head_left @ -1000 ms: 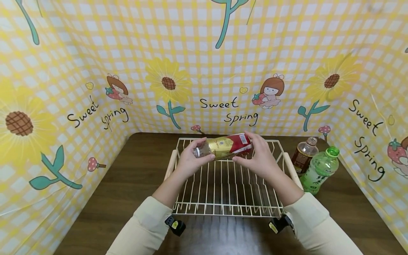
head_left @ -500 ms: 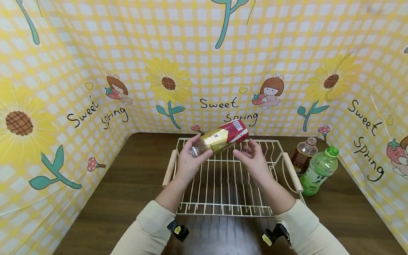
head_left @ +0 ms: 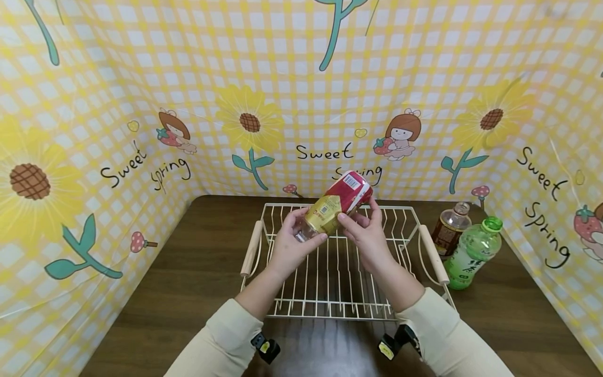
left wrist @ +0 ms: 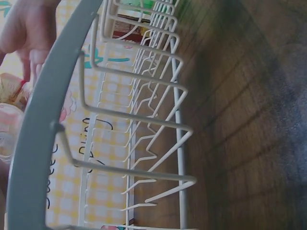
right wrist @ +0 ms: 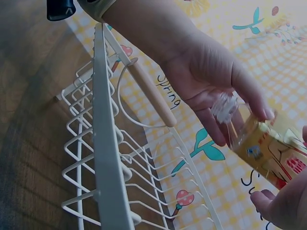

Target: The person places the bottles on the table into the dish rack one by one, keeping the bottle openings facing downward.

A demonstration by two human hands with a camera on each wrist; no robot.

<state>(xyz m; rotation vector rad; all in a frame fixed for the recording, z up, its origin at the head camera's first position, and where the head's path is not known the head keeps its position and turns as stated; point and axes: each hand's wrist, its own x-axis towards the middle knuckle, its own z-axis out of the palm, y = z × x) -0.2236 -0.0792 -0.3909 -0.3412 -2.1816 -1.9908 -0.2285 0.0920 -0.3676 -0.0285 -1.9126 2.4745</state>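
Note:
Above the dish rack, a plastic bottle point(head_left: 336, 201) with a red and gold label lies tilted in both hands, its base up and to the right. My left hand point(head_left: 289, 246) grips the clear neck end, fingers behind and thumb in front. My right hand point(head_left: 369, 238) holds the labelled body from the right, thumb on the gold part and fingers at the far side. The right wrist view shows the bottle's clear neck point(right wrist: 224, 109) against the left palm. In the left wrist view, the bottle is mostly cut off at the left edge.
The cream wire dish rack point(head_left: 330, 318) with wooden handles point(head_left: 432, 254) stands on a dark wooden table point(head_left: 155, 283). To its right are a brown-labelled bottle point(head_left: 447, 233) and a green bottle point(head_left: 471, 256). A yellow checked cloth point(head_left: 301, 104) rises behind and at both sides.
The bottle has tilted from nearly level to base-up. My right hand came off its base end, moved lower, and took hold of the body again. My left hand kept the neck end.

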